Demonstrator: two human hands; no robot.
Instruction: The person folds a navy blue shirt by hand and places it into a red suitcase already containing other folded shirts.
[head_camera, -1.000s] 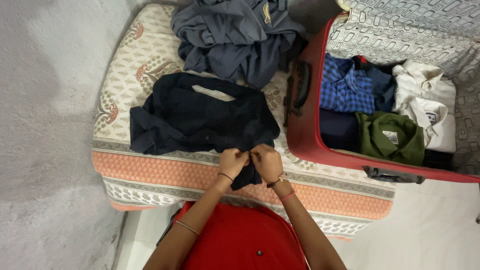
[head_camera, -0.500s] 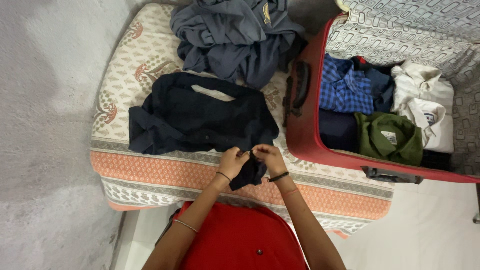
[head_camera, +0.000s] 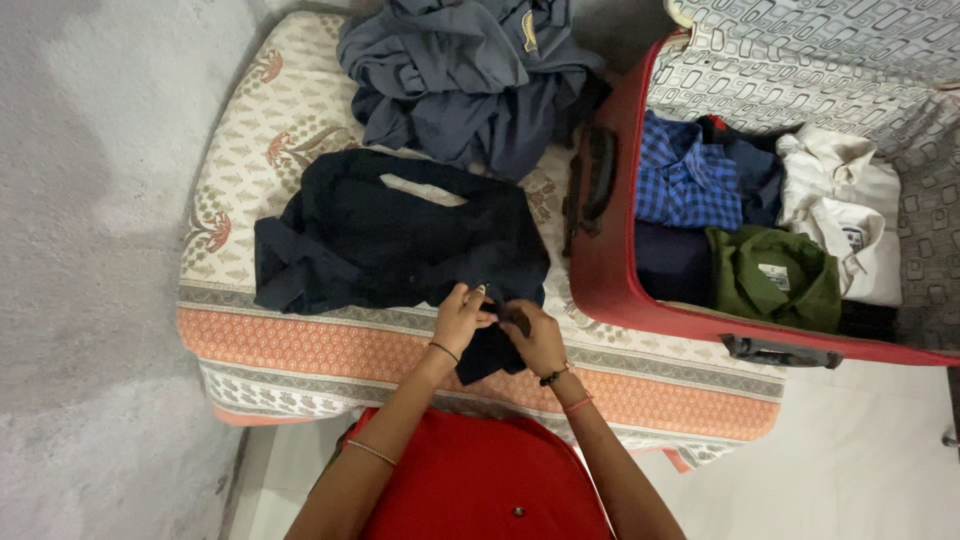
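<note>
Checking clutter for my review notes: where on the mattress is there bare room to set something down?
Free patches: the strip of mattress left of the dark shirt, and the orange border between the hands and the red suitcase. Crowded: the far end under the grey clothes pile; the suitcase is packed with folded shirts.

Two hands (head_camera: 500, 325), one suitcase (head_camera: 610, 270), seven garments.

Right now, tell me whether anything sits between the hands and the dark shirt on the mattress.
Nothing visible does. The left hand and right hand are already on the dark shirt, pinching its near edge at the front of the mattress. The grey clothes lie farther back.
</note>
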